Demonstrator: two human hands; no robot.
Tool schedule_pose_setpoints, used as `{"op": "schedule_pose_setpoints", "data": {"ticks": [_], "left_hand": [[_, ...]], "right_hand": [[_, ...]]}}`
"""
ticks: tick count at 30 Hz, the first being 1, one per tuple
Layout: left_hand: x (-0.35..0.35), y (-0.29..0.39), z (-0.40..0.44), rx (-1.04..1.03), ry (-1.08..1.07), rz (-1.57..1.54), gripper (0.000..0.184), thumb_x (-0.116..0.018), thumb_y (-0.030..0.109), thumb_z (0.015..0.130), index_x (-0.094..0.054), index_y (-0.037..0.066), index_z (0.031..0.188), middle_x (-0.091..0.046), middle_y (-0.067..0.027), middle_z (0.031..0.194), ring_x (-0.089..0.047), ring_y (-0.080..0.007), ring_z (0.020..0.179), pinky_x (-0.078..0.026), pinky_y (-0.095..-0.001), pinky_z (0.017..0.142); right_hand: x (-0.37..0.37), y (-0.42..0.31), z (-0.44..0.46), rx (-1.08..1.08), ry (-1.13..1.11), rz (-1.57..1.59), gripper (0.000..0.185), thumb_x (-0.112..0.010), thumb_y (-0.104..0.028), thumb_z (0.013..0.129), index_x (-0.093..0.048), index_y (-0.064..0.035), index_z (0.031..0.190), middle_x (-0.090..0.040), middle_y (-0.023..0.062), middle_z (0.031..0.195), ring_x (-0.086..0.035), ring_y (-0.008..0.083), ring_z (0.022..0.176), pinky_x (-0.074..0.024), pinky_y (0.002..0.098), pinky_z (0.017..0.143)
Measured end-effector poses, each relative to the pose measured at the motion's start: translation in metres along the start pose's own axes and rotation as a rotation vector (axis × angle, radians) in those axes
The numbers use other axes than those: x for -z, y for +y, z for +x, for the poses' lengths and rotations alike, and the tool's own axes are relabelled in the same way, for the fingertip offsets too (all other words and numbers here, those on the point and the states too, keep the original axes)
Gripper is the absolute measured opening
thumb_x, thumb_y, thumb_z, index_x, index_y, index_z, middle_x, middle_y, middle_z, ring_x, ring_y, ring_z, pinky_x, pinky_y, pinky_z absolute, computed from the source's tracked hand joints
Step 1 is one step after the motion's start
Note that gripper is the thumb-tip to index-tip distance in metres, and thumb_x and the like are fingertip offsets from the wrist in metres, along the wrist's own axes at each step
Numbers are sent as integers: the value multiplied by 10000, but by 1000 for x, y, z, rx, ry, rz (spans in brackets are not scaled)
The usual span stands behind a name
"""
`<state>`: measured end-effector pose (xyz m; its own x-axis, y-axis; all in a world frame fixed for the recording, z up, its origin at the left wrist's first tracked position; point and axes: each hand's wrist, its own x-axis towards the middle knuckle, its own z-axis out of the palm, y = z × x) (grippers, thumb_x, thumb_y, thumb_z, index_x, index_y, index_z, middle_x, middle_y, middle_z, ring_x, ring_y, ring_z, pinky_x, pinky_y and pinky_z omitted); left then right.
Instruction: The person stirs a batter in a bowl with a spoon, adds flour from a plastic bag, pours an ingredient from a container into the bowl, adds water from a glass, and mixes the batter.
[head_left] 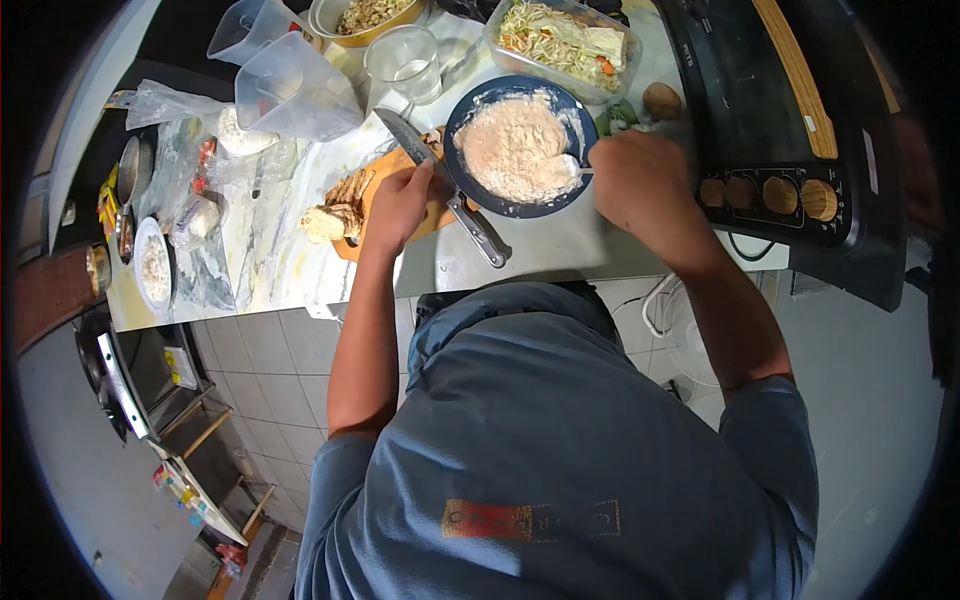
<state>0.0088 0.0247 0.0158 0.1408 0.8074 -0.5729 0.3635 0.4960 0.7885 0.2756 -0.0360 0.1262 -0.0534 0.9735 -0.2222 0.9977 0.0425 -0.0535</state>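
Observation:
A dark blue bowl [462, 185] holds a pale, lumpy batter [510, 145]. My right hand [640, 190] is closed on the handle of a spoon [563, 172], whose end rests in the batter at the bowl's right side. Left of the bowl, my left hand [400, 208] is curled over the orange cutting board [438, 212]; what its fingers hold, if anything, is hidden. A large knife [478, 232] lies across the board beside this hand, its handle towards the counter's front edge. Chopped brownish food [345, 200] sits on the board's left part.
Behind the bowl stand a plastic container of vegetables [565, 45], a clear cup [405, 65] and a clear plastic pitcher [295, 90]. A black stove [790, 200] is at the right. Plastic bags [175, 105] and a white bowl [153, 262] are at the left.

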Motion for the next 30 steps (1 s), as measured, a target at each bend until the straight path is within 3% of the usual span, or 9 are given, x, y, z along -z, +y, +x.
{"op": "schedule_pose_setpoints", "data": {"ticks": [4,6,15,18,21,23,24,26,30], "left_hand": [[-1,6,25,-57,-91,124,415,-521,334,987,-659,-39,869,-590,-27,672,-527,-149,616,-433,-323,622],[0,7,31,-56,-125,98,400,-517,322,986,-652,-30,853,-566,-19,652,-500,-135,597,-412,-313,598],[11,11,23,36,-238,-159,432,-454,360,1012,-651,17,840,-434,36,568,-350,-73,472,-261,-259,447],[15,8,21,26,-232,-125,477,-443,396,1019,-674,10,863,-466,29,578,-364,-75,468,-268,-259,441],[17,4,21,2,-228,-83,486,-453,395,1018,-676,-9,867,-515,5,613,-403,-89,500,-319,-264,478],[15,2,22,-6,-254,-78,469,-469,384,1015,-683,-9,874,-543,-2,632,-421,-88,512,-340,-261,489],[11,4,17,-44,-212,-30,415,-504,360,1007,-689,11,880,-540,14,631,-420,-68,520,-330,-249,485],[6,7,17,-86,-173,14,362,-538,337,1000,-695,32,886,-536,30,631,-418,-49,528,-320,-237,481],[1,1,22,-177,-180,92,303,-589,266,974,-661,1,846,-573,1,659,-462,-75,588,-382,-260,552]], "right_hand": [[3,-6,11,10,-222,-24,169,-552,-119,787,-713,-71,791,-688,153,817,-667,353,818,-521,459,715],[-5,-9,10,4,-278,33,173,-547,-126,791,-714,-85,808,-695,147,836,-669,353,827,-520,459,725],[-74,-31,-2,-45,-2,535,233,-524,-207,942,-713,-81,992,-692,160,909,-652,380,886,-500,470,765],[-96,-34,-7,-177,187,766,282,-497,-242,948,-687,-43,1008,-685,196,901,-660,393,854,-497,466,746],[-102,-26,-13,-444,19,1051,307,-519,-262,948,-690,-49,1088,-702,174,915,-676,364,853,-500,436,753],[-91,-22,-21,-780,-32,1290,321,-540,-273,943,-690,-54,1124,-715,158,926,-690,333,872,-507,396,770],[-86,-19,-23,-784,-26,1289,321,-540,-273,943,-690,-54,1124,-715,158,926,-690,333,872,-507,396,770],[-76,-13,-27,-497,44,849,303,-536,-262,948,-690,-76,1130,-713,160,963,-683,347,908,-515,406,793],[-52,-3,-17,-342,128,551,301,-504,-261,962,-694,-99,1129,-708,151,1010,-665,363,953,-514,438,829]]}}
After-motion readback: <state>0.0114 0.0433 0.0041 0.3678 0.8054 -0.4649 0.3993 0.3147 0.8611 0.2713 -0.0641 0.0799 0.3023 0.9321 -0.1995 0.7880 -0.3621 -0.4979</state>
